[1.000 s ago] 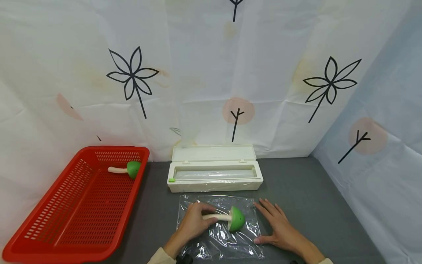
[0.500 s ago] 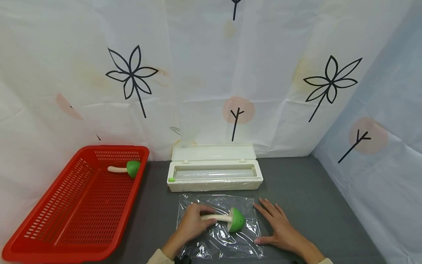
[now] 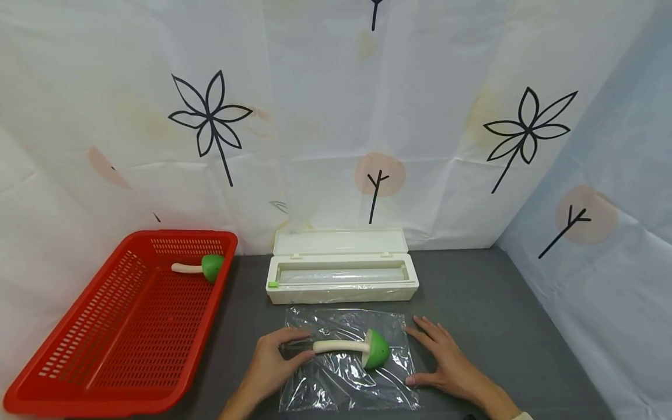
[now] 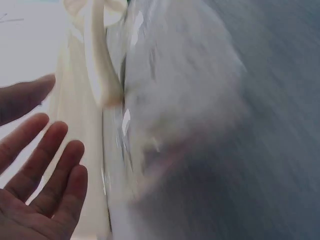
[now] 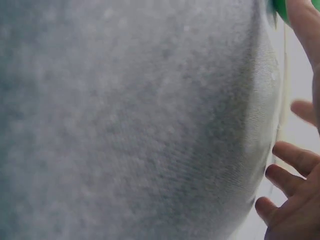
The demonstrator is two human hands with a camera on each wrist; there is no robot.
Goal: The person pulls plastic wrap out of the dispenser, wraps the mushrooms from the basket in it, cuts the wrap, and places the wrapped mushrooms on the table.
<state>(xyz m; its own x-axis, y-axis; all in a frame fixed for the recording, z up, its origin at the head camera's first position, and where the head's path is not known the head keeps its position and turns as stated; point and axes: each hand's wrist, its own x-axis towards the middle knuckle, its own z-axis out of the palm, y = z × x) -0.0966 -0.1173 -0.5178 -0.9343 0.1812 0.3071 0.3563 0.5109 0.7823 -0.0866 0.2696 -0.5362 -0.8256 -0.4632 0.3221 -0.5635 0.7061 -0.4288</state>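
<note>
A toy mushroom [image 3: 377, 350] with a green cap and a long cream stem lies sideways on a sheet of clear plastic wrap [image 3: 357, 392]. My left hand [image 3: 269, 363] is just left of the stem's end, thumb and fingers spread apart; the left wrist view shows a gap between it and the stem [image 4: 100, 65]. At the sheet's right edge, my right hand [image 3: 446, 364] lies with its fingers spread, thumb and fingertips at the border of the plastic. A bit of green cap [image 5: 281, 11] shows in the right wrist view.
A white wrap dispenser box [image 3: 342, 294] with its lid raised stands behind the sheet, a roll of film [image 3: 341, 276] inside. On the left is a red basket [image 3: 126, 402] holding another green-capped toy mushroom [image 3: 211, 268]. Patterned white cloth [image 3: 315, 128] hangs behind the grey table [image 3: 462, 286].
My left hand has let go of the mushroom's stem and moved left, away from it. The mushroom stays in place on the plastic, and my right hand has hardly moved.
</note>
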